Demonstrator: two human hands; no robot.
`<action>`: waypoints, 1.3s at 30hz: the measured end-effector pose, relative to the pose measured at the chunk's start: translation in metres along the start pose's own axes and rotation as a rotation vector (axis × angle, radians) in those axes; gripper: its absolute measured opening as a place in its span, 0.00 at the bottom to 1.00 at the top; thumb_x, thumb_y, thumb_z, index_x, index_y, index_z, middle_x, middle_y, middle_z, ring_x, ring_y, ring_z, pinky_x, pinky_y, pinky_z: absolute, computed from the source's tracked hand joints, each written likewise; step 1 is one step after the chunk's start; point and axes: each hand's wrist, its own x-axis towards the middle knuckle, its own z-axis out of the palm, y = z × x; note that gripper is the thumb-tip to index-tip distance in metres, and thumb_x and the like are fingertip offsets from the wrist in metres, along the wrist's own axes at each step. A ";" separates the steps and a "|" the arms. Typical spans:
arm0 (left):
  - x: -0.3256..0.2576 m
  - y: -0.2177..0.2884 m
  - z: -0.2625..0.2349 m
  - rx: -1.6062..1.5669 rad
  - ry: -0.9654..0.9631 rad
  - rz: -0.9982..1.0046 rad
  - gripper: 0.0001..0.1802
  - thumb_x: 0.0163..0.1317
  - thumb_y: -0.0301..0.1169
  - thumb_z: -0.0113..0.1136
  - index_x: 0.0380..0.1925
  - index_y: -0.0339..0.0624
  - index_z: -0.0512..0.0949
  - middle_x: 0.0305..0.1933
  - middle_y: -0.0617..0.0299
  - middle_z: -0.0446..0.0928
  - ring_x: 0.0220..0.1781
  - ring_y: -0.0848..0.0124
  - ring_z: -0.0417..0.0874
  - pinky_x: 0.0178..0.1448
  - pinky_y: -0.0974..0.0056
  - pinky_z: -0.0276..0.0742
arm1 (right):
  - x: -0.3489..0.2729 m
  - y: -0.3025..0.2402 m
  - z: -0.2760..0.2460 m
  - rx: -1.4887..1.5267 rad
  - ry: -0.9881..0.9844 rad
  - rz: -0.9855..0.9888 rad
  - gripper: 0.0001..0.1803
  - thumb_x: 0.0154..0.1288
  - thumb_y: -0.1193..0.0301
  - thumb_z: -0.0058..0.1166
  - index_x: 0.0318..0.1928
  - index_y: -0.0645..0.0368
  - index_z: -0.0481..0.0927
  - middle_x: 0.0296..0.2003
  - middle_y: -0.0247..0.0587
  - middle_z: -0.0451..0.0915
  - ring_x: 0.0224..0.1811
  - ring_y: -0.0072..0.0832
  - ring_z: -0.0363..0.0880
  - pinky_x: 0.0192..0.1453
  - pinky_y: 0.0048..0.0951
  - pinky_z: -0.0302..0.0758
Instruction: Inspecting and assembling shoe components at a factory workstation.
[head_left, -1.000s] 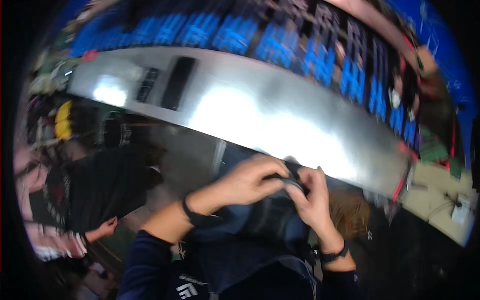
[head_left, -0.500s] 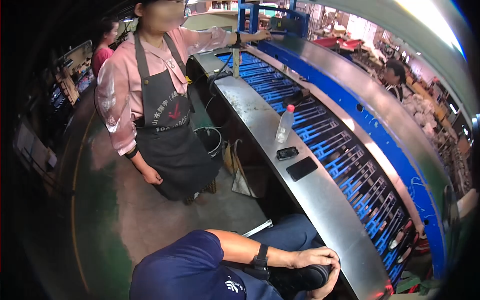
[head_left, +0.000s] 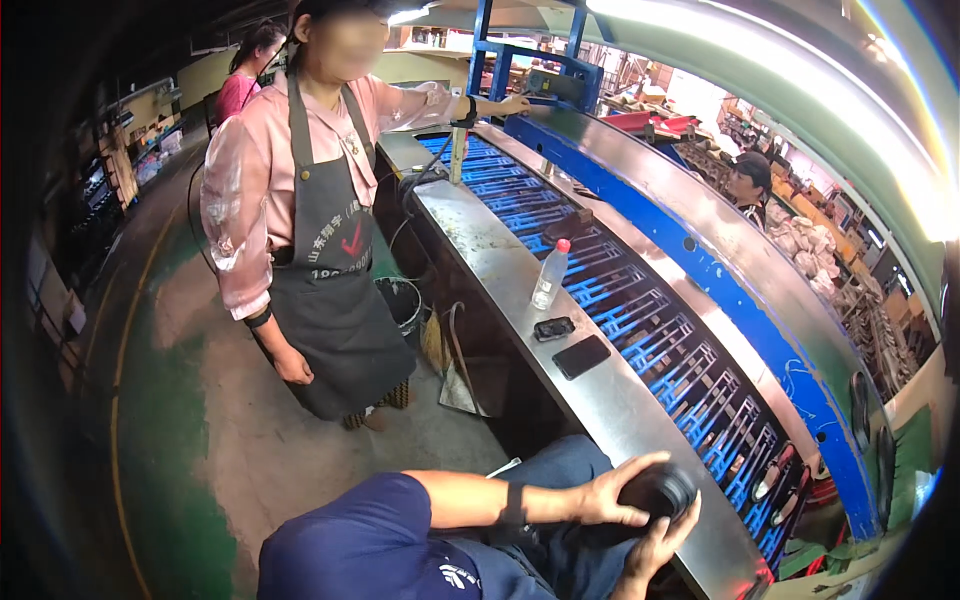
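Observation:
My left hand (head_left: 605,497) and my right hand (head_left: 660,548) hold a black, round, cylinder-like thing (head_left: 658,492) with ring-shaped edges. It sits between my palms and fingers, above my lap and beside the metal ledge (head_left: 640,440). Its exact kind I cannot make out. The fingers of my left hand reach along its far and near sides; those of my right hand press on its right side. On the ledge ahead of my hands lie a black phone (head_left: 581,356) and a small black case-like thing (head_left: 554,328). A clear bottle with a red cap (head_left: 549,275) stands beyond them.
Right of the ledge runs a conveyor with blue rod racks (head_left: 640,335); shoes (head_left: 773,475) hang at its near end. A blue-sided housing (head_left: 745,280) borders it. At the far left stands a co-worker in an apron (head_left: 345,270), beside a bucket (head_left: 403,303) and a dustpan (head_left: 462,385).
Both hands have come up and apart around the black thing, which now shows its round end. Before, my left hand lay over it, lower down. The whole view has shifted slightly.

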 end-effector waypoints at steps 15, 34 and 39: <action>0.001 -0.067 -0.009 0.224 -0.076 -0.235 0.34 0.59 0.34 0.70 0.64 0.35 0.70 0.61 0.51 0.75 0.64 0.60 0.76 0.69 0.58 0.71 | -0.008 0.050 -0.013 -0.266 -0.133 0.240 0.32 0.66 0.61 0.56 0.65 0.67 0.69 0.61 0.50 0.69 0.66 0.42 0.69 0.72 0.38 0.64; 0.017 -0.104 0.021 0.306 -0.017 -0.494 0.35 0.63 0.36 0.68 0.66 0.31 0.68 0.59 0.48 0.77 0.61 0.63 0.79 0.64 0.61 0.75 | -0.014 0.095 -0.030 -0.161 0.001 0.333 0.30 0.78 0.59 0.43 0.70 0.68 0.66 0.59 0.55 0.77 0.62 0.44 0.77 0.67 0.37 0.71; -0.034 -0.111 0.006 -0.007 0.001 -0.702 0.48 0.60 0.40 0.71 0.72 0.31 0.54 0.69 0.45 0.66 0.72 0.60 0.67 0.72 0.57 0.67 | -0.040 0.092 -0.021 -0.191 0.078 0.363 0.38 0.73 0.67 0.46 0.76 0.70 0.48 0.71 0.62 0.62 0.74 0.49 0.62 0.77 0.41 0.58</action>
